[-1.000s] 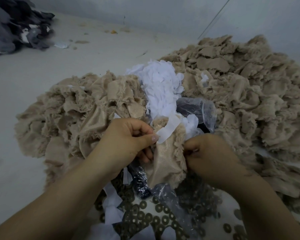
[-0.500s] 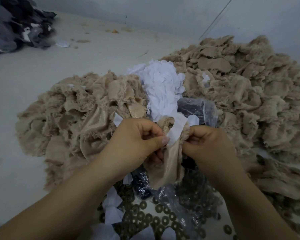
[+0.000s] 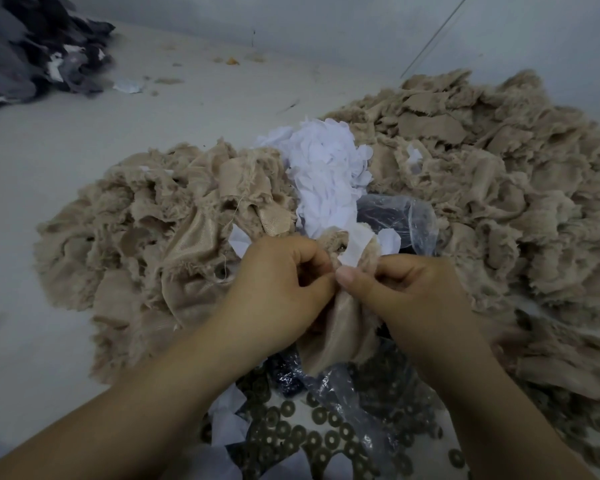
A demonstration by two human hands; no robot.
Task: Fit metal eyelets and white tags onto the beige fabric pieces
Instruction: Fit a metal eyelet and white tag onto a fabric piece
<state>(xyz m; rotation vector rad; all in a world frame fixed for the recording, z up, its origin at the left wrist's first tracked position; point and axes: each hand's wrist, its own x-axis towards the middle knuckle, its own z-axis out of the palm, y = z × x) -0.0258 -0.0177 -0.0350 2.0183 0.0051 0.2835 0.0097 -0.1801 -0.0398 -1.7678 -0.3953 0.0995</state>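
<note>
Centrally, both hands meet over one beige fabric piece (image 3: 340, 327); the left hand (image 3: 278, 292) has its fingers curled and its thumb pressed to the cloth's upper edge, gripping it; the right hand (image 3: 406, 292) likewise pinches the same piece, thumb tip forward and touching the left thumb; the cloth hangs down between the two wrists. A white tag (image 3: 355, 245) stands up out of the pinched fold, just above the thumbs, tilted to the right; something small and dark shows at the fabric's top beside the tag, possibly an eyelet, though the view is too blurred to tell.

Behind the hands lies a heap of white tags (image 3: 326, 171), flanked by a left pile of beige fabric (image 3: 146, 233) and a larger right pile of beige fabric (image 3: 499, 188); a clear plastic bag (image 3: 406, 216) with dark contents sits just right of the white heap, touching it. Near the bottom edge, loose metal eyelets (image 3: 312, 434) are scattered as dark rings on the pale surface (image 3: 66, 140), with a crumpled clear plastic sheet (image 3: 329, 386) lying over some of them and a few white scraps (image 3: 229, 417) beside the left forearm. Far off at the upper left sits a dark grey fabric pile (image 3: 32, 53), well apart from the rest.
</note>
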